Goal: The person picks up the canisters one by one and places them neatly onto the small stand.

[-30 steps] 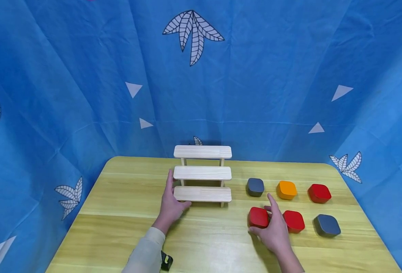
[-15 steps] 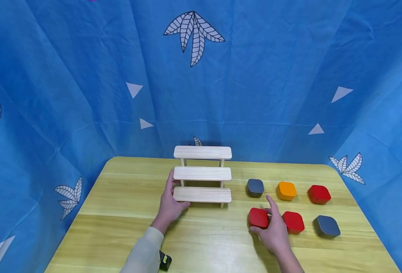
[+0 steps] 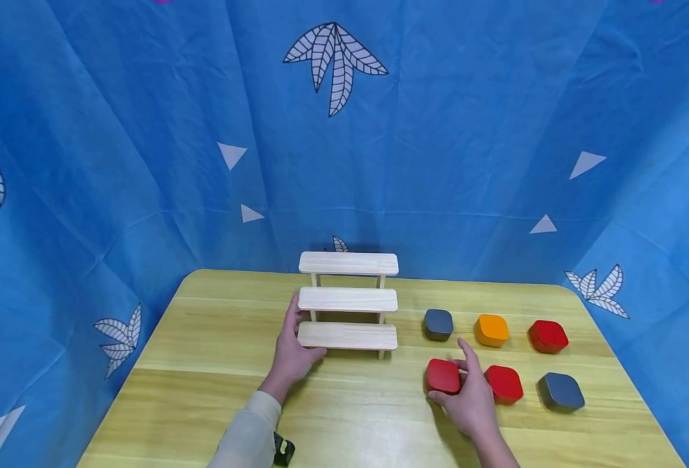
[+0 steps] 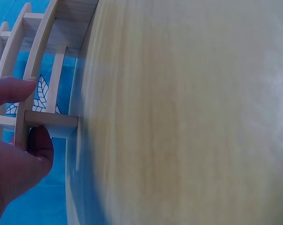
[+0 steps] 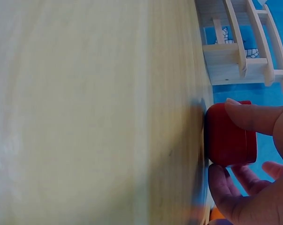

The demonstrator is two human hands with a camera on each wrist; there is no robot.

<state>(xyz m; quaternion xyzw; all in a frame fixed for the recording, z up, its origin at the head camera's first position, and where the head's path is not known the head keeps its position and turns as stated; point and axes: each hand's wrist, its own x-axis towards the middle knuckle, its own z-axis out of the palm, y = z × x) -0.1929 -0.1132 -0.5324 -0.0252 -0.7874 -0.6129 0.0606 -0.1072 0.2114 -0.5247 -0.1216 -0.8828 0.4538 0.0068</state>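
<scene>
A three-step wooden display shelf (image 3: 347,299) stands near the back of the table. My left hand (image 3: 294,359) grips its left end; in the left wrist view the thumb lies on one side of the lowest board (image 4: 32,61) and a finger curls behind it. To the right, my right hand (image 3: 473,398) holds a red rounded-square block (image 3: 441,376) between thumb and fingers. Seen from the right wrist, that red block (image 5: 229,136) sits at the tabletop, the thumb on one side and fingertips on the opposite one.
Around the right hand are another red block (image 3: 504,383), a dark grey block (image 3: 438,324), an orange block (image 3: 492,329), a further red block (image 3: 548,336) and a second dark grey block (image 3: 560,391). A blue curtain (image 3: 467,143) hangs behind the wooden table (image 3: 204,364).
</scene>
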